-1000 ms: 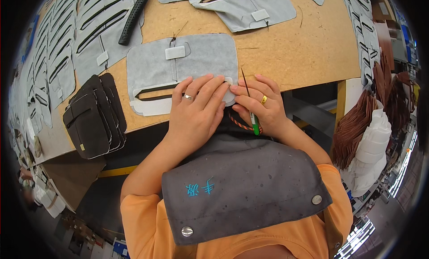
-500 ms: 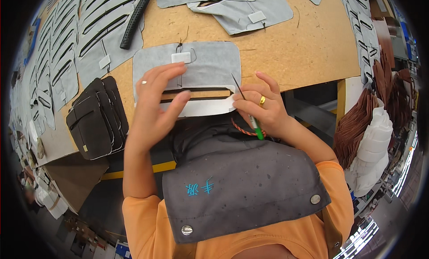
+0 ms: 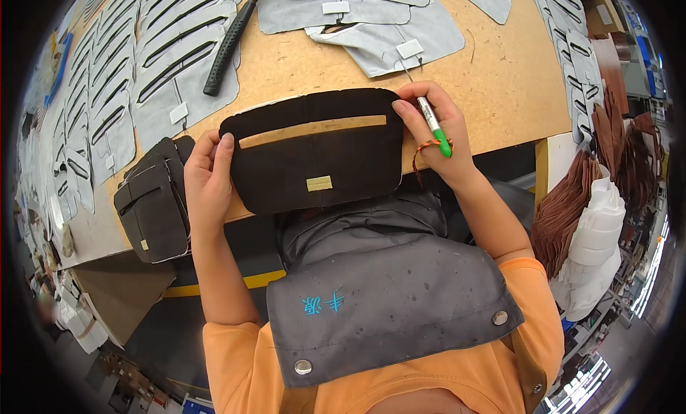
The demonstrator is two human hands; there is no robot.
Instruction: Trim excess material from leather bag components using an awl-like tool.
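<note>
Between my hands a black leather-like panel (image 3: 279, 174) is held up by its sides at the near table edge, dark face toward me. Through its long slot (image 3: 314, 131) the tabletop shows; a small yellowish tag (image 3: 319, 184) sits below the slot. My left hand (image 3: 211, 174) pinches the left edge, thumb on the front. My right hand (image 3: 444, 131) pinches the upper right corner with thumb and finger. It also holds a thin pointed tool (image 3: 429, 115) with a whitish, green-ended handle, its point toward the far side. An orange-and-black cord (image 3: 421, 151) hangs by it.
A stack of dark slotted panels (image 3: 151, 217) lies left of my left hand. Grey slotted panels (image 3: 182, 63) cover the table's far left, with a black perforated strip (image 3: 230, 53) over them. More grey panels (image 3: 400, 38) lie ahead. Brown pieces (image 3: 568, 210) hang at the right.
The panel has gone from lying grey side up on the table to being held up, dark side toward me. Both hands now grip its edges; the tool has turned with my right hand.
</note>
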